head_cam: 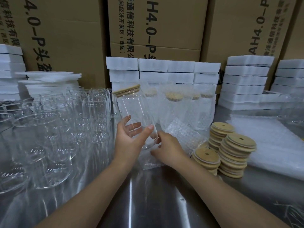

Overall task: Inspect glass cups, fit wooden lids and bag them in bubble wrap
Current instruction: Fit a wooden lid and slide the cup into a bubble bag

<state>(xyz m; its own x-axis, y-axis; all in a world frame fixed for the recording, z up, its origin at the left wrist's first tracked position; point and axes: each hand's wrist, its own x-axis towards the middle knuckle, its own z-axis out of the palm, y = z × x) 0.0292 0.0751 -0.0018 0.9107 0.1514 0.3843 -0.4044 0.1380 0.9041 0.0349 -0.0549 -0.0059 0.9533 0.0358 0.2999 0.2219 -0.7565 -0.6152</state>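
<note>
My left hand (pixel 130 137) holds a clear glass cup (pixel 133 109) tilted, its base toward me, with a wooden lid (pixel 126 90) fitted on its top. Just right of the cup's base, my right hand (pixel 167 145) grips the edge of a bubble wrap bag (pixel 182 135) that lies on the steel table. Stacks of round wooden lids (pixel 230 148) with a small hole stand to the right. Several bare glass cups (pixel 65 116) crowd the left side. Behind the held cup stand several bagged, lidded cups (pixel 181 109).
White foam blocks (pixel 164 71) are stacked along the back, with more foam blocks (pixel 246 83) at the right. Large cardboard boxes (pixel 164 27) form a wall behind. A pile of bubble wrap bags (pixel 271 145) lies at the right. The steel table (pixel 156 195) reflects light near me.
</note>
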